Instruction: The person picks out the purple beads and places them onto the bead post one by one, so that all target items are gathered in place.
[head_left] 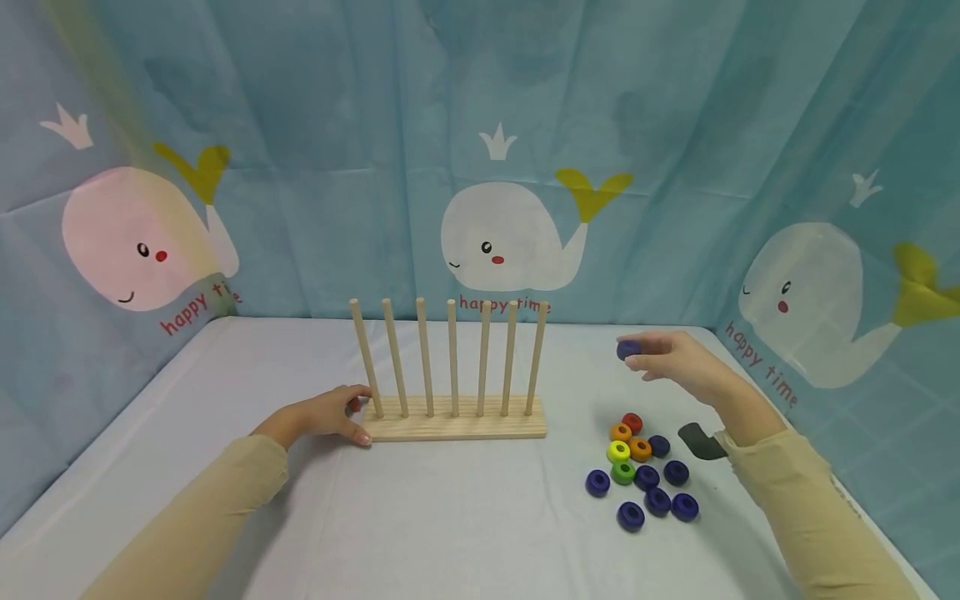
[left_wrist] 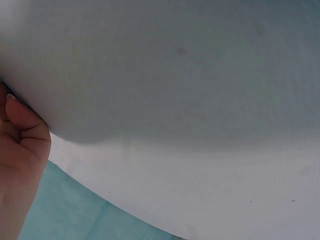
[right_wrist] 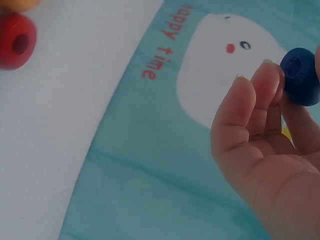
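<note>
A pale wooden peg rack (head_left: 457, 429) stands on the table, a flat base with a row of several upright pegs. At its left end, my left hand (head_left: 330, 414) holds the base, thumb at the front edge and fingers round the back corner. In the left wrist view only part of that hand (left_wrist: 22, 145) shows; the rack is out of sight there. To the right of the rack, my right hand (head_left: 686, 365) is raised above the table, pinching a dark blue bead (head_left: 628, 350) between thumb and fingers. The right wrist view shows the hole in this bead (right_wrist: 300, 77).
Below the right hand lie several loose beads: a red bead (head_left: 632, 423), orange beads (head_left: 640, 449), a yellow bead (head_left: 618, 452), a green bead (head_left: 623, 472) and several dark blue beads (head_left: 657, 501). A blue whale-print curtain (head_left: 337, 233) hangs behind and beside the white table (head_left: 450, 517).
</note>
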